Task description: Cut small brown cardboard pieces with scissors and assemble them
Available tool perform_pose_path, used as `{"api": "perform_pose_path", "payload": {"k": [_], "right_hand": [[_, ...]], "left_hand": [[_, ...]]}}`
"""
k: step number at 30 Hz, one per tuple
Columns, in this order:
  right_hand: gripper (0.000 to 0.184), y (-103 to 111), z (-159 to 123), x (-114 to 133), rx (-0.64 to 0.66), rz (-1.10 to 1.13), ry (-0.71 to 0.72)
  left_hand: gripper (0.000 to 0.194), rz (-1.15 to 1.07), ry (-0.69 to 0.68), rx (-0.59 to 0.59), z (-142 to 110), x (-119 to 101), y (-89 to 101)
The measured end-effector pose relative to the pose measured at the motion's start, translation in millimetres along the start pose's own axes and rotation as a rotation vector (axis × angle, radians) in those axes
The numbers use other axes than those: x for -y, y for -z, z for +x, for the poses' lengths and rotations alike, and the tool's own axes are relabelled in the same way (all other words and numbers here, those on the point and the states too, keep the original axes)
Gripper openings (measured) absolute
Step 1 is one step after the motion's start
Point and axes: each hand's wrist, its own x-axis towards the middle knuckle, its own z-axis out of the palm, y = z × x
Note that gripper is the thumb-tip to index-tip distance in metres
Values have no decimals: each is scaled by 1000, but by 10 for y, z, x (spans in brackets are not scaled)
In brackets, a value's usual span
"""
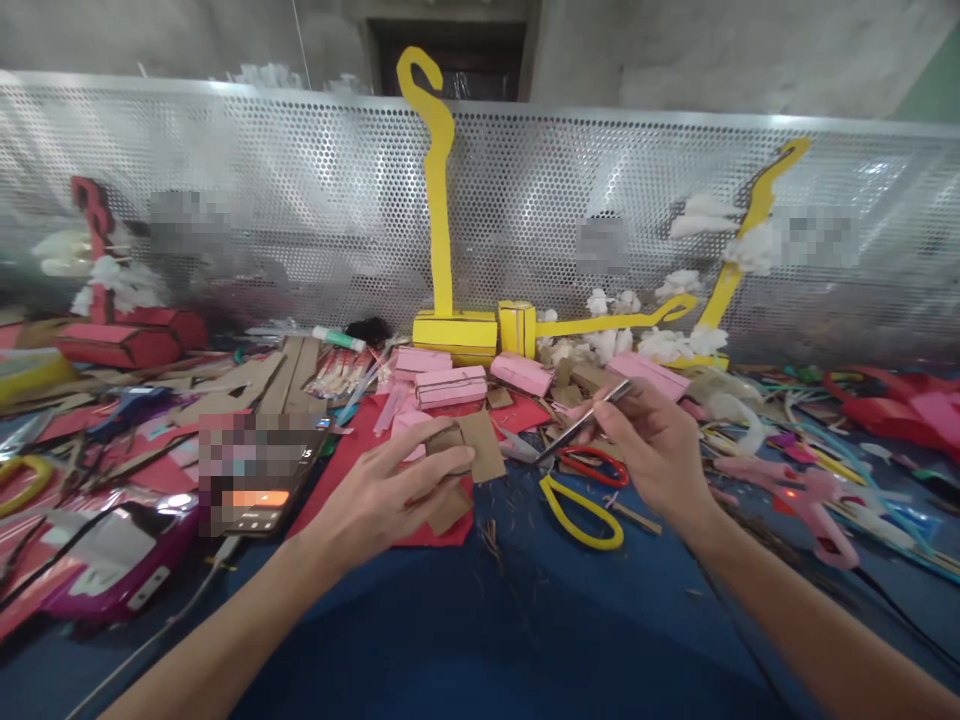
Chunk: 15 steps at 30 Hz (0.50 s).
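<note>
My left hand [397, 490] curls its fingers round a small brown cardboard piece [448, 440], above a red sheet [352, 470]. Just past its fingertips lies a flat cardboard square [484, 447]. Between thumb and fingers, my right hand [660, 440] pinches a slim silver and dark pen-like tool [577, 425], which slants down to the left; its exact kind is unclear. Below the tool lie scissors with yellow handles [551, 500] and a red-handled pair [577, 460]. Pink-covered blocks [451, 387] sit behind my hands.
Yellow hook-topped stands [441, 200] rise along a perforated metal panel [510, 200]. At right rests a pink glue gun [814, 505] with its cord. Leftward are a phone [300, 470], a purple device [127, 560] and cardboard strips [255, 385]. Scraps litter the blue table [465, 640].
</note>
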Motion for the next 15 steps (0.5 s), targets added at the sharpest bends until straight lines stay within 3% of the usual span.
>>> {"api": "perform_pose_path", "payload": {"k": [2,4,11,15], "right_hand": [[18,19,31,-14,8,59,-66],[21,11,34,-29,95,8,-95],[23,51,-36,-7,434,-402,-6],[29,199,-48,81,652,-438,-139]], "left_hand": [[31,-17,-5,-6,6,-18,11],[29,-37,-12,-8,25,-45,26],[26,-37,-68,10,7,-106,48],[33,-37,-115,44,-39,-87,39]]}}
